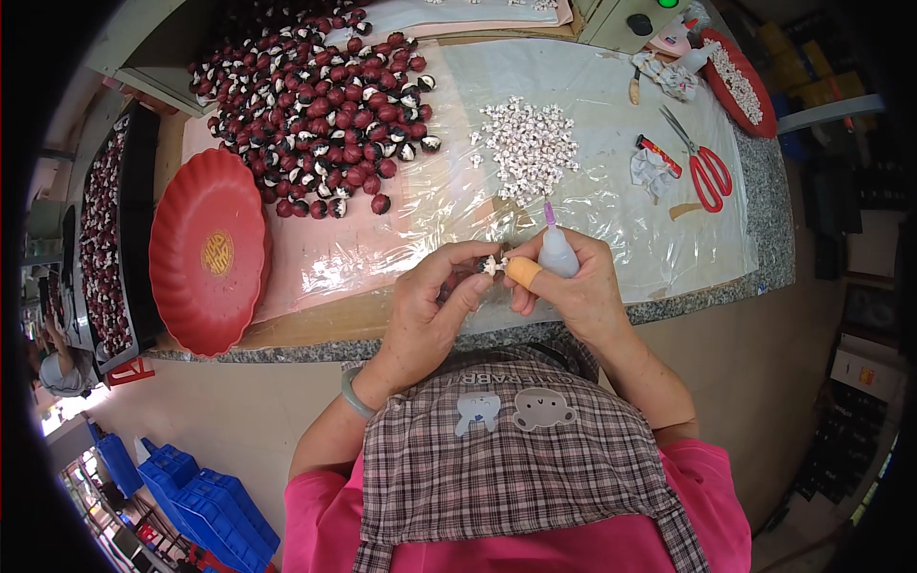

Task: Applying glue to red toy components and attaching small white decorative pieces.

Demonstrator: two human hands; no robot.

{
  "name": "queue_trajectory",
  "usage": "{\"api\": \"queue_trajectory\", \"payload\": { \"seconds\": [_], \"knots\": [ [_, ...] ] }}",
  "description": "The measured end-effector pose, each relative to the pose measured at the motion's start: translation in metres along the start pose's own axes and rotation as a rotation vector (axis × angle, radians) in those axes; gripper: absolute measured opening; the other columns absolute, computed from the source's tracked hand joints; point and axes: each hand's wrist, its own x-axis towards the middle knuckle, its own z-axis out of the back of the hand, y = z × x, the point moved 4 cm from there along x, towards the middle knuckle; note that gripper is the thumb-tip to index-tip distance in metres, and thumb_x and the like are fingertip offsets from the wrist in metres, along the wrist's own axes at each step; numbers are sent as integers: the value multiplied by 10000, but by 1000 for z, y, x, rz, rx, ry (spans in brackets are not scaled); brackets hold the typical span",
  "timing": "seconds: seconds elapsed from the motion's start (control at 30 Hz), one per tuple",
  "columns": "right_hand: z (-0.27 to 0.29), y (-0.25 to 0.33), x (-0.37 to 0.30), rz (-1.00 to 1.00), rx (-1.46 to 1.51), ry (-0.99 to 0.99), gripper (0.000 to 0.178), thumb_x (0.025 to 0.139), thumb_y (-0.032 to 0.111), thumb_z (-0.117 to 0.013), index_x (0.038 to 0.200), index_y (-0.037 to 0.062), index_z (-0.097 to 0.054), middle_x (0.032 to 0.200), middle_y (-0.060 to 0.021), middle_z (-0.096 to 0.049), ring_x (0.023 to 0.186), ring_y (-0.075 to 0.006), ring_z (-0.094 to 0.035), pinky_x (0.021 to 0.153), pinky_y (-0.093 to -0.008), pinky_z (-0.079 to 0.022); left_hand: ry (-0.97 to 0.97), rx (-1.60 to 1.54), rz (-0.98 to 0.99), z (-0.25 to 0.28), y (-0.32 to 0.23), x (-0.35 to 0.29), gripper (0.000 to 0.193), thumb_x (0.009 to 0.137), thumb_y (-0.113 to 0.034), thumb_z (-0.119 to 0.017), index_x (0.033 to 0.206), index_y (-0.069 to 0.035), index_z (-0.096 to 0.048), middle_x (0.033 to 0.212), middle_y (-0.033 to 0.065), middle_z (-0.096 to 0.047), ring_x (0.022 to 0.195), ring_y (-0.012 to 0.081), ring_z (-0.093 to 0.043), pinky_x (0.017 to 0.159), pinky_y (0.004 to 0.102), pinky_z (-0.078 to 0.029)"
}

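Hands close together, each closed on an item; left hand (430,298) pinches 1 small dark-and-white piece (489,266) at its fingertips; right hand (585,285) grips 1 squeeze bottle (557,255), long axis pointing away from the body, nozzle toward the white pieces (527,148); the dark-and-white piece lies left of the bottle, just beside the orange finger cover (522,272); right-fingertip contact with it: cannot tell.

Speckled grey stone edges the desk (776,220), its clear plastic sheet (353,263) glinting with light. Pale floor (735,372) spreads past the near edge; blue crates (215,511) stand off the near left corner, and a grey-green cabinet (607,24) borders the far edge.
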Motion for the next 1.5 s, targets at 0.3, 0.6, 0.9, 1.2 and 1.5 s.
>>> {"api": "queue_trajectory", "payload": {
  "seconds": [0.3,0.6,0.9,1.2,1.5],
  "knots": [
    [-8,-19,-5,36,103,-55,85,873,46,-627,899,-31,-602,744,-101,-640,533,-125,-587,456,-229,-468,-69,363,-223,-5,-6,-3,277,862,-30,-615,1135,-8,-574,952,142,-614,771,236,-628,672,306,-510],
    [-16,-16,0,102,106,46,113,892,42,-599,976,-33,-596,748,-94,-628,541,-115,-574,471,-219,-460,-81,426,-303,12,-22,-4,256,839,0,-613,1093,4,-578,929,149,-615,779,270,-616,677,329,-501],
    [8,1,6,227,28,27,251,896,102,-610,1095,-46,-572,745,-79,-588,566,-117,-558,494,-235,-445,-687,1313,-385,154,-73,-25,248,850,58,-532,1078,-18,-591,1037,143,-594,951,308,-581,793,380,-480],
    [20,2,-1,207,8,-32,242,885,101,-629,1069,-47,-577,739,-84,-589,553,-122,-562,469,-232,-442,-595,1407,-414,124,-68,-8,267,770,32,-628,1020,-55,-661,1089,97,-597,1056,295,-525,855,370,-448],
    [17,2,-4,185,18,-8,211,878,50,-632,1068,-36,-598,773,-54,-621,581,-77,-557,492,-201,-431,-247,1155,-585,68,-25,24,248,716,1,-603,963,-13,-617,1011,100,-596,835,263,-614,698,353,-509]
  ]
}}
